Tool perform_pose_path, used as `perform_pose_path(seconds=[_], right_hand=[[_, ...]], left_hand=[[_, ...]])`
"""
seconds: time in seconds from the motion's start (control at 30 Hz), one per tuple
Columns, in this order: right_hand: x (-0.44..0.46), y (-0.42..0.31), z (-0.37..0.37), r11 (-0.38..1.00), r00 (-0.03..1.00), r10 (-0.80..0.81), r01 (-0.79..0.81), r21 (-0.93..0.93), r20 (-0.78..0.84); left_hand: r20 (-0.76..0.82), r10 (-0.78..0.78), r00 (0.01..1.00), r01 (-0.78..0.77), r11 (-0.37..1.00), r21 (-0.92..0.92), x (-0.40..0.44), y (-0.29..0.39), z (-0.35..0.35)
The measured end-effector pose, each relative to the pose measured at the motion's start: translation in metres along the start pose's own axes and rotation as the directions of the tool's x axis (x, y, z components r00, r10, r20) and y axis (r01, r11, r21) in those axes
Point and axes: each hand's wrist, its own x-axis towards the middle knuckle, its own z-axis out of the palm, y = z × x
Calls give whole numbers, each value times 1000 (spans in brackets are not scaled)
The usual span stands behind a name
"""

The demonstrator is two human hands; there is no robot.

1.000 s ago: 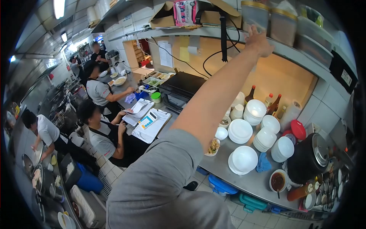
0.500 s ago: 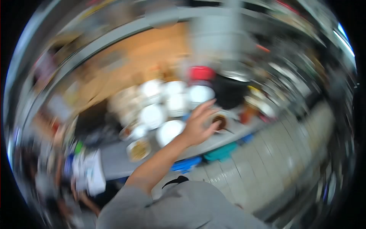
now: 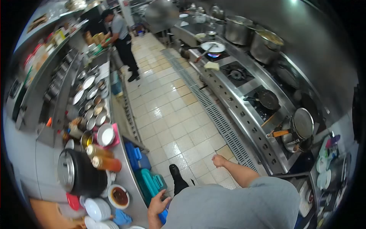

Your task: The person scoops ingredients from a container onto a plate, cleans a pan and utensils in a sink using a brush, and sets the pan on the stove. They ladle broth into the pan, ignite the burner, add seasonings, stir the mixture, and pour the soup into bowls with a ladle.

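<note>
- Kitchen aisle, tiled floor (image 3: 164,122), is running between the counter (image 3: 138,206) and the stove (image 3: 249,131); I'm watching remotely on the head feed.
- Just changed: view is swinging off the counter onto the aisle; left hand (image 3: 157,204) is no longer reaching out over the bowls, so it's now staying nearest the counter's front edge.
- Left hand: fingers spreading loosely, gripping nothing I'm seeing; hanging by the teal container (image 3: 148,184) under that edge, touching or not I can't tell.
- Right hand (image 3: 219,160): fingers curling, palm hiding, can't tell if gripping; hanging over the floor.
- Counting, counter's near end: one sauce bowl (image 3: 119,196) sitting by the front edge, one blue cloth (image 3: 121,217), one black pot (image 3: 85,173), two squeeze bottles (image 3: 108,164), at least two stacks of white bowls (image 3: 97,209).
- Counting, stove: two stockpots (image 3: 238,31) lining the back edge, one dark frying pan (image 3: 268,100), one wooden-handled utensil (image 3: 304,124) resting near the closest corner.
- One co-worker (image 3: 121,32) standing along the counter's far end.
</note>
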Motion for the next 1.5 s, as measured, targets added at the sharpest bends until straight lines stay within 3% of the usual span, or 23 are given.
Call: perform_pose_path(seconds=[0.1,0.2,0.27,0.37,0.4,0.43,0.5,0.57,0.63,0.7,0.77,0.8,0.87,0.9,0.93,0.97,1.0,1.03,1.17,1.2,1.27,1.37,1.5], right_hand=[[9,-30,-37,997,996,32,-27,73,-79],[4,-65,-64,992,987,123,-120,29,-107],[-11,-89,-85,949,954,299,-297,-102,10],[7,-49,-74,904,890,427,-416,99,-159],[1,-40,-73,878,865,473,-449,163,-164],[-13,-39,-76,868,858,491,-467,169,-151],[-35,-27,-56,817,820,557,-512,267,-131],[-38,1,-35,815,821,568,-552,176,-53],[-30,38,-2,871,882,471,-467,-154,-13],[-32,37,30,768,709,641,-593,242,-295],[0,67,49,614,692,715,-688,388,96],[15,53,39,617,699,707,-685,388,108],[35,10,8,182,463,864,-653,735,198],[51,-12,-26,202,478,856,-658,726,195],[68,-34,-65,254,571,791,-633,731,219],[90,-50,-102,303,653,718,-605,736,241],[117,-60,-133,327,660,713,-611,722,236],[148,-69,-168,396,738,644,-549,737,203],[241,-188,-351,702,937,346,-300,646,59],[261,-218,-388,714,938,342,-299,634,57],[305,-279,-455,690,1000,15,-28,723,25],[350,-400,-553,786,992,-124,117,608,-31],[426,-496,-635,868,977,-121,189,459,-173]], left_hand=[[33,74,997,-77,992,95,65,12,-49],[3,146,989,-146,989,-1,130,22,-102],[-40,183,982,-186,977,-101,169,39,-135],[26,216,976,-203,947,-247,239,70,-185],[10,267,964,-250,913,-323,265,83,-196],[52,208,977,-172,906,-388,287,108,-208],[56,347,936,-302,876,-377,360,126,-225],[86,324,942,-262,872,-413,401,192,-234],[161,389,907,-290,854,-432,458,234,-227],[260,393,882,-235,846,-479,526,259,-212],[341,304,890,-184,922,-342,608,251,-194],[362,242,900,-152,954,-259,658,225,-183],[403,322,857,-396,911,114,785,99,-185],[393,152,907,-237,955,177,797,70,-194],[377,-23,926,-71,969,235,800,48,-205],[554,151,818,-363,883,296,802,27,-226],[350,-405,844,309,903,299,778,43,-231],[342,-475,811,396,876,277,768,44,-242],[406,-436,803,384,900,206,782,47,-273],[412,-435,800,388,900,198,799,53,-278],[427,-424,798,382,905,185,845,66,-288],[458,-380,804,338,925,174,948,107,-314],[498,-334,800,289,942,169,1143,213,-366]])
